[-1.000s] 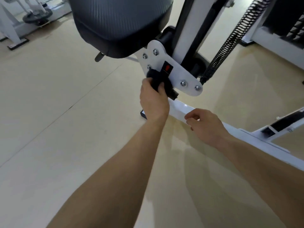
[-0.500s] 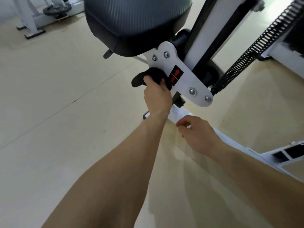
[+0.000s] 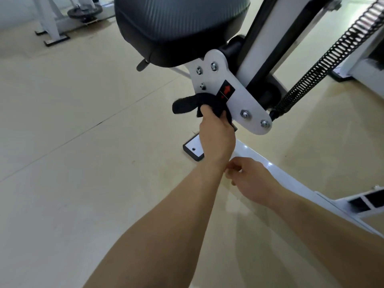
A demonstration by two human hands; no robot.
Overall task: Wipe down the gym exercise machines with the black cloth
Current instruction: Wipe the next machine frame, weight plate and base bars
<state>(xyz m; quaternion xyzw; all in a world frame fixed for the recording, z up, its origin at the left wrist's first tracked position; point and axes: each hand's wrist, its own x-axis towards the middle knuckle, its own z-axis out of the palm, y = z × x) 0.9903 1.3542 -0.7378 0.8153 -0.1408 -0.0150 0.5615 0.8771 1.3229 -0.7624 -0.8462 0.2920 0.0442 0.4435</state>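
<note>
My left hand (image 3: 216,134) grips the black cloth (image 3: 188,104) and holds it against the lower left edge of the white bolted bracket plate (image 3: 245,104) of the exercise machine, just below its black padded seat (image 3: 180,26). A flap of the cloth sticks out to the left. My right hand (image 3: 249,181) hangs lower down with loosely curled fingers, holding nothing, beside the machine's white base rail (image 3: 291,179).
A black coil spring (image 3: 332,57) runs from the bracket up to the right. The machine's white foot plate (image 3: 193,151) sits on the beige floor. Another white machine frame with a weight plate (image 3: 85,12) stands at the far left; more equipment (image 3: 365,65) at the right edge.
My left hand with the cloth has slid from the middle of the bracket to its left edge, and the cloth now trails out leftward. My right hand drew back slightly toward my left wrist.
</note>
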